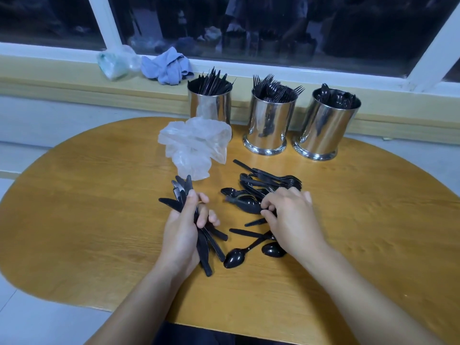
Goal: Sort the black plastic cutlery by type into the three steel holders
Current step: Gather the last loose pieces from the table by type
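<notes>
My left hand [185, 227] grips a bundle of black plastic knives [180, 192], blades fanning up and away from me. My right hand [290, 215] reaches into the loose pile of black cutlery [263, 185] on the wooden table [99, 220], its fingertips pinching a piece there; which type it is I cannot tell. Two spoons [235, 256] lie near my right wrist. At the back stand three steel holders: the left one [211, 105] holds knives, the middle one [270, 123] forks, the right one [323, 128] spoons.
A crumpled clear plastic bag [194, 145] lies in front of the left holder. On the window sill sit a blue cloth [166, 66] and another clear bag [117, 62]. The table's rounded edge runs close to my body.
</notes>
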### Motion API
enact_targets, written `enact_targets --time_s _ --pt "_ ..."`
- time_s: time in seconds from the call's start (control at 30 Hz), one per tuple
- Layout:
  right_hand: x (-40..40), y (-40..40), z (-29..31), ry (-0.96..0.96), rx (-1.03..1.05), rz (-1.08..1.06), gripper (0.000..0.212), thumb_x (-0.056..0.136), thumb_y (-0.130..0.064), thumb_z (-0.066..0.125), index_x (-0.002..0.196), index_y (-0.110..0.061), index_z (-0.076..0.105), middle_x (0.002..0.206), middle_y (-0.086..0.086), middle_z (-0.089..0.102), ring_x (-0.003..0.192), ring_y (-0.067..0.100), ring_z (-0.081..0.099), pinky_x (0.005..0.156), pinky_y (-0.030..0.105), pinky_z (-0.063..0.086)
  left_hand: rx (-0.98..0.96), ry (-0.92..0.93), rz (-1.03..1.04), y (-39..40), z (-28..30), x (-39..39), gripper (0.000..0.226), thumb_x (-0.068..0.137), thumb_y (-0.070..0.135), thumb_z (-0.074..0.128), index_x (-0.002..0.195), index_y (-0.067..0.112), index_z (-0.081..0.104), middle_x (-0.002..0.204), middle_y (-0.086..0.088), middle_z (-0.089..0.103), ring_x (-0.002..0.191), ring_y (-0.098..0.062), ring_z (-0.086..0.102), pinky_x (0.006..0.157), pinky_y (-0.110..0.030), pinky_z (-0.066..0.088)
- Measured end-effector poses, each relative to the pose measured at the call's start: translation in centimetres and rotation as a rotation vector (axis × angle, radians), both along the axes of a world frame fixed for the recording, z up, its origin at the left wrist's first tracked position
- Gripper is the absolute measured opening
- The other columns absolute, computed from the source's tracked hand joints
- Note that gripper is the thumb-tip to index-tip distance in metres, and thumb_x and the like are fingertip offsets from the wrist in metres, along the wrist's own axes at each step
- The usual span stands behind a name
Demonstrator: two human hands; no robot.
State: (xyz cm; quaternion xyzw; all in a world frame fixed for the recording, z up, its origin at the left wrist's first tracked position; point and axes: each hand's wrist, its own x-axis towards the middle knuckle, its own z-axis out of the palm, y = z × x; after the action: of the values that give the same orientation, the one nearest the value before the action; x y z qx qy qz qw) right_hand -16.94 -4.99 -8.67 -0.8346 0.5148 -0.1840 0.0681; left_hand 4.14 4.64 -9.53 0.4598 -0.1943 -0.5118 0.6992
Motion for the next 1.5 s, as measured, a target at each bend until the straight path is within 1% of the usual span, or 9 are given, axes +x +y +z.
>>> enact_targets --time_s 0.2,0.37,0.53,0.8,0.9,1.1,1.3,1.37,1.5 --pt "-1.1 0.5 0.3 0.041 0.091 0.031 0.012 0.104 -0.032 0.071 0.094 -0.036 0.064 0.096 -0.015 0.062 0.1 0.012 0.052 0.101 0.036 0.035 0.021 -0.115 -0.039 0.1 0.2 0.0 0.039 0.116 0.046 0.054 0.104 0.011 0.063 0.07 -0.007 0.03 0.065 -0.022 0.051 0.058 -0.03 0.044" --pt "-1.7 0.3 0.8 0.082 0.13 0.073 0.017 0.101 -0.039 0.076 0.117 -0.038 0.077 0.097 -0.016 0.066 0.1 0.01 0.056 0.099 0.036 0.032 0.027 -0.174 -0.058 0.2 0.3 0.0 0.039 0.116 0.047 0.053 0.098 0.015 0.066 0.07 -0.007 0.033 0.064 -0.021 0.047 0.06 -0.03 0.039" --pt "-1.5 -0.3 1.8 0.141 0.191 0.09 0.014 0.101 -0.035 0.076 0.089 -0.034 0.068 0.084 -0.013 0.065 0.093 0.009 0.056 0.097 0.034 0.03 0.021 -0.195 -0.051 0.1 0.0 0.1 0.037 0.117 0.042 0.053 0.103 0.01 0.064 0.072 -0.009 0.034 0.064 -0.022 0.045 0.063 -0.032 0.038" --pt "-0.8 -0.9 2.2 0.202 0.218 0.193 0.025 0.105 -0.03 0.07 0.084 -0.033 0.056 0.09 -0.012 0.061 0.097 0.013 0.049 0.107 0.042 0.037 0.007 -0.178 -0.045 0.0 -0.3 0.1 0.035 0.118 0.041 0.054 0.104 0.01 0.064 0.073 -0.009 0.034 0.065 -0.022 0.046 0.063 -0.031 0.039" --pt "-0.4 -0.5 2.3 -0.02 0.255 0.151 0.018 0.103 -0.035 0.072 0.089 -0.038 0.061 0.088 -0.015 0.063 0.097 0.014 0.053 0.105 0.041 0.043 0.001 -0.2 -0.035 -0.1 -0.2 0.1 0.033 0.117 0.039 0.056 0.105 0.01 0.065 0.074 -0.008 0.031 0.064 -0.02 0.041 0.057 -0.029 0.034" --pt "3.2 2.2 4.5 -0.639 0.411 0.154 0.01 0.095 -0.019 0.083 0.09 -0.025 0.077 0.082 -0.008 0.072 0.07 0.002 0.059 0.071 0.022 0.052 -0.134 -0.3 -0.135 0.3 0.1 0.3 0.033 0.103 0.047 0.077 0.116 0.018 0.067 0.077 -0.013 0.024 0.062 -0.018 0.023 0.051 -0.026 0.024" --pt "5.2 4.8 2.5 -0.567 0.429 0.227 0.01 0.1 -0.025 0.077 0.092 -0.028 0.082 0.075 -0.017 0.069 0.063 0.004 0.054 0.065 0.023 0.047 -0.053 -0.243 -0.112 0.5 0.1 0.4 0.034 0.113 0.042 0.06 0.093 0.015 0.064 0.074 -0.007 0.041 0.06 -0.017 0.031 0.057 -0.029 0.026" --pt "4.0 4.1 2.1 -0.46 0.264 0.156 0.009 0.101 -0.028 0.077 0.099 -0.028 0.085 0.082 -0.021 0.066 0.07 0.0 0.057 0.075 0.02 0.046 -0.069 -0.131 -0.063 0.4 0.2 0.3 0.037 0.116 0.045 0.056 0.092 0.016 0.058 0.079 -0.004 0.041 0.067 -0.017 0.037 0.058 -0.028 0.033" --pt "1.3 2.0 1.4 -0.01 0.123 0.059 0.017 0.103 -0.034 0.074 0.116 -0.029 0.083 0.108 -0.009 0.067 0.103 0.017 0.063 0.107 0.042 0.046 -0.071 0.012 -0.005 0.1 0.1 -0.1 0.037 0.117 0.046 0.054 0.097 0.015 0.056 0.078 -0.002 0.028 0.069 -0.017 0.041 0.061 -0.028 0.042"
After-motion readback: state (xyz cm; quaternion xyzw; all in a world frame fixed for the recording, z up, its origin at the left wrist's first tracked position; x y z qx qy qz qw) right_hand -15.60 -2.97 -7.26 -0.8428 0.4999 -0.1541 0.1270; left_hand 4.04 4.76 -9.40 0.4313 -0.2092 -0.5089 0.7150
